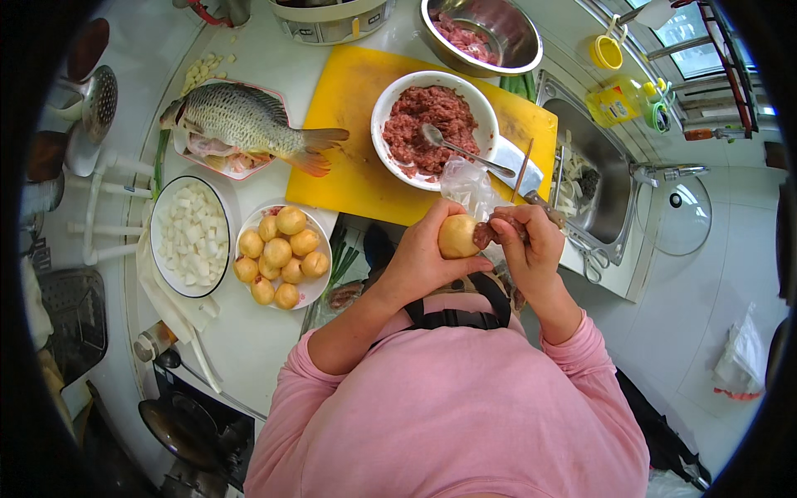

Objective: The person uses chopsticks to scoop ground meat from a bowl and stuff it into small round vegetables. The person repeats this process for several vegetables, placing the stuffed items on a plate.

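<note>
My left hand (423, 252) grips a round golden tofu puff (457, 237) between thumb and fingers. At its right side, my right hand (529, 243) pinches a lump of minced meat (489, 233) that touches the puff. Just beyond my hands stands a white bowl (381, 140) of reddish minced meat (420, 121), a metal spoon (457, 146) resting in it. A crumpled clear plastic bag (466, 180) lies against the bowl's near rim. Left of my hands, a white plate (319, 285) carries several similar golden puffs (277, 252).
A whole scaled fish (240, 115) lies on a tray, its tail over the yellow cutting board (336, 93). Diced white cubes (193, 236) fill a bowl at left. A steel bowl (523, 46) holds more meat. A knife (520, 165) lies beside the sink (613, 187).
</note>
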Demonstrator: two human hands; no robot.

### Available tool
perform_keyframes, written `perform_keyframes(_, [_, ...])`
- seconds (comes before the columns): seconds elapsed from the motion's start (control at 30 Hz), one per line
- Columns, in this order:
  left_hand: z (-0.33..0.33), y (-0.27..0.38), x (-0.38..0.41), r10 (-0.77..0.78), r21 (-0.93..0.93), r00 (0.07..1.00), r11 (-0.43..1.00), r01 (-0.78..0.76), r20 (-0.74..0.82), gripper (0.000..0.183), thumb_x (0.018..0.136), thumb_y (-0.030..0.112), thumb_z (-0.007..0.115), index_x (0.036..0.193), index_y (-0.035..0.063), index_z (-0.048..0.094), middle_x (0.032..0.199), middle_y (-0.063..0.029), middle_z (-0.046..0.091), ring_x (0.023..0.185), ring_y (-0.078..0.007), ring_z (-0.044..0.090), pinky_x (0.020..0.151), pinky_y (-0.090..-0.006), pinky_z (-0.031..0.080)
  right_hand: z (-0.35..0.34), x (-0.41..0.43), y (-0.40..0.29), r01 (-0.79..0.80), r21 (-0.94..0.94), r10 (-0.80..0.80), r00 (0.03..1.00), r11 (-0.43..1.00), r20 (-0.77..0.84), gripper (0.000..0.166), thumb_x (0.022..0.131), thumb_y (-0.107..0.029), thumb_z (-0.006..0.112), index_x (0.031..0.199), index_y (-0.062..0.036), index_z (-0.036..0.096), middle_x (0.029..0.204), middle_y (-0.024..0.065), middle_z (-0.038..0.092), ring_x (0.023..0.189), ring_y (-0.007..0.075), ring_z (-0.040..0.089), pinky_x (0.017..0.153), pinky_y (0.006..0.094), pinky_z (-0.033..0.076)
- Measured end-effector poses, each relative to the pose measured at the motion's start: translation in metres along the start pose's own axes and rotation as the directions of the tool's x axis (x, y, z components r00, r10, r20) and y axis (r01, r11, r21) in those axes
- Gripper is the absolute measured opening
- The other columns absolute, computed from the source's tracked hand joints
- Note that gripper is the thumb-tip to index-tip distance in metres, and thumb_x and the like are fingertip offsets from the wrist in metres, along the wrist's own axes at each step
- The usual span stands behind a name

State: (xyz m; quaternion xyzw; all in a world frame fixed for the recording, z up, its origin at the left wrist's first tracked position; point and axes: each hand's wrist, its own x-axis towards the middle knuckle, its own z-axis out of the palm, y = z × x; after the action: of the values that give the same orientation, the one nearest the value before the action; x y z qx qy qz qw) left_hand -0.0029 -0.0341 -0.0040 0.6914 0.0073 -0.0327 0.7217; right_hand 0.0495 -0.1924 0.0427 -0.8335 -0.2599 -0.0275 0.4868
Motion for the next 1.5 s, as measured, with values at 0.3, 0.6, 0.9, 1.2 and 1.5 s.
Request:
perform_keyframes(0.3, [0.002, -0.004, 0.003, 0.04, -0.201, 0.994, 0.979, -0.019, 0.101, 0.061, 0.066, 0.009, 0.085, 0.114, 0.0085, 0.048, 0.105, -0.0013, 0.053, 0.094, -0.0107, 0.053, 0.082, -0.0257, 0.046, -0.004, -0.001, 0.002, 0.164, -0.134, -0.168, 0.986, 0.977, -0.015, 0.013, 0.077, -0.005, 0.073, 0.08, -0.0019, 0.06, 0.069, 0.0104, 0.064, 0.056, 0.0242, 0.063, 0.049, 0.0295, 0.047])
perform_keyframes(0.6, [0.007, -0.014, 0.002, -0.076, -0.592, 0.934, 0.754, 0.283, 0.349, 0.066, 0.071, -0.003, 0.077, 0.125, 0.0091, 0.041, 0.106, -0.0034, 0.055, 0.091, -0.0129, 0.059, 0.08, -0.0273, 0.05, -0.006, -0.002, -0.001, 0.067, -0.17, -0.068, 0.998, 0.983, 0.002, 0.011, 0.078, -0.003, 0.072, 0.082, -0.0016, 0.061, 0.07, 0.0109, 0.064, 0.057, 0.0217, 0.064, 0.05, 0.0281, 0.048])
perform_keyframes(0.9, [0.01, -0.016, 0.009, -0.01, -0.65, 0.916, 0.702, 0.292, 0.4, 0.057, 0.072, -0.005, 0.075, 0.118, 0.009, 0.043, 0.108, -0.0014, 0.052, 0.091, -0.0101, 0.057, 0.08, -0.0252, 0.05, -0.009, -0.011, -0.013, -0.212, 0.415, 0.247, 0.969, 0.885, -0.03, 0.01, 0.091, -0.008, 0.06, 0.092, 0.0013, 0.059, 0.078, 0.0045, 0.063, 0.066, 0.008, 0.061, 0.058, 0.0197, 0.049])
perform_keyframes(1.2, [0.016, -0.022, 0.015, 0.038, -0.69, 0.908, 0.664, 0.288, 0.416, 0.057, 0.071, -0.005, 0.075, 0.118, 0.009, 0.045, 0.107, 0.0003, 0.053, 0.097, -0.0078, 0.054, 0.082, -0.0238, 0.049, -0.024, -0.008, -0.007, -0.325, 0.771, 0.275, 0.94, 0.548, 0.201, 0.022, 0.098, -0.018, 0.049, 0.103, 0.0018, 0.056, 0.085, 0.0086, 0.063, 0.054, 0.0064, 0.049, 0.046, 0.0182, 0.033])
perform_keyframes(1.5, [0.02, -0.023, 0.022, 0.003, -0.585, 0.933, 0.78, 0.224, 0.36, 0.059, 0.071, -0.003, 0.077, 0.119, 0.0086, 0.046, 0.108, 0.0003, 0.053, 0.099, -0.0087, 0.054, 0.085, -0.0236, 0.048, -0.032, -0.007, -0.009, -0.365, 0.715, 0.319, 0.925, 0.596, 0.206, 0.019, 0.095, -0.016, 0.055, 0.103, 0.0016, 0.058, 0.09, 0.0087, 0.064, 0.064, 0.0093, 0.058, 0.051, 0.0199, 0.042])
